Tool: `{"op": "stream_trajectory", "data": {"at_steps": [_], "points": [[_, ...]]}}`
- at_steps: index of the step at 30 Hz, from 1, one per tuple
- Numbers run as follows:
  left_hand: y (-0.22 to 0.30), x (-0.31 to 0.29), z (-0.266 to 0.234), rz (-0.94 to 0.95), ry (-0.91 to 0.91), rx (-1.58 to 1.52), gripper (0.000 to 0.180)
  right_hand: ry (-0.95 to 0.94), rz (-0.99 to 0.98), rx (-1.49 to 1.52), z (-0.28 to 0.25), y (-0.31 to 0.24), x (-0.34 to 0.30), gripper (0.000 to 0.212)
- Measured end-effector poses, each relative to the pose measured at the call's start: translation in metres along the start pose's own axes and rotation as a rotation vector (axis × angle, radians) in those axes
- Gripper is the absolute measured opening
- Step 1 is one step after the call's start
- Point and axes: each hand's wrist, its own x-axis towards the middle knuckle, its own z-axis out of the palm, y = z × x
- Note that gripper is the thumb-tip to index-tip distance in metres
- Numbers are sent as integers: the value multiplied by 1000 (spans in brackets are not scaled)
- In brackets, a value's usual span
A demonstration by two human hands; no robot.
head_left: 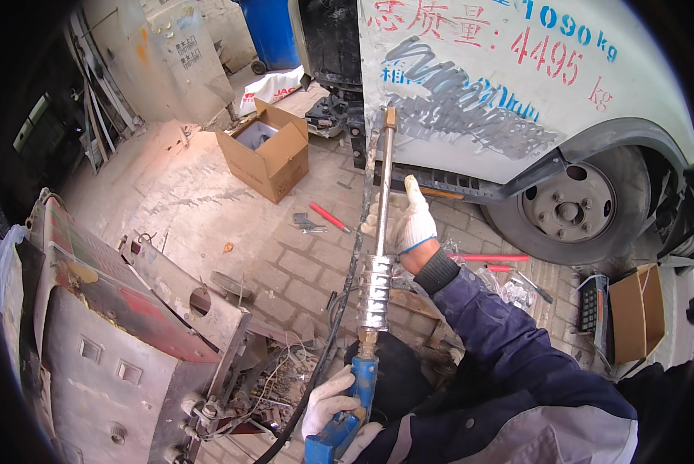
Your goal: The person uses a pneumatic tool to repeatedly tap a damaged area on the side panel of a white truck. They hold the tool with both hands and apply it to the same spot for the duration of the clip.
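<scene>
My left hand (pixel 330 404), in a white glove, is closed on the blue handle (pixel 365 380) of a long slide-hammer-like tool. Ahead of the handle come a brass fitting, a shiny ribbed metal cylinder (pixel 375 294) and a slim steel rod (pixel 386 182) with a brass-coloured tip (pixel 391 117). The tip appears in front of the white vehicle panel (pixel 471 151); whether it touches cannot be told. My right hand (pixel 418 220), gloved too, is held up beside the rod with its thumb stretched upward. Its other fingers are partly behind the rod, apparently not gripping it.
A black hose (pixel 338 317) runs along the tool's left. An open cardboard box (pixel 273 158) and a red bar (pixel 330 217) lie on the paving. Rusty metal bodywork (pixel 123 340) fills the lower left. At right are a wheel (pixel 571 205), a black case (pixel 592 309) and another box (pixel 635 313).
</scene>
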Motion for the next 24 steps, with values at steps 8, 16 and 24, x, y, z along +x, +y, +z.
{"op": "stream_trajectory", "data": {"at_steps": [8,16,24], "points": [[-5,-11,7,4,17,-62,47,-265,430,73,34,7,-61,36],[-13,-22,6,7,78,-97,51,-230,164,80,84,-31,-59,27],[-20,-23,12,-3,52,-137,50,-346,297,-30,8,24,-61,30]]}}
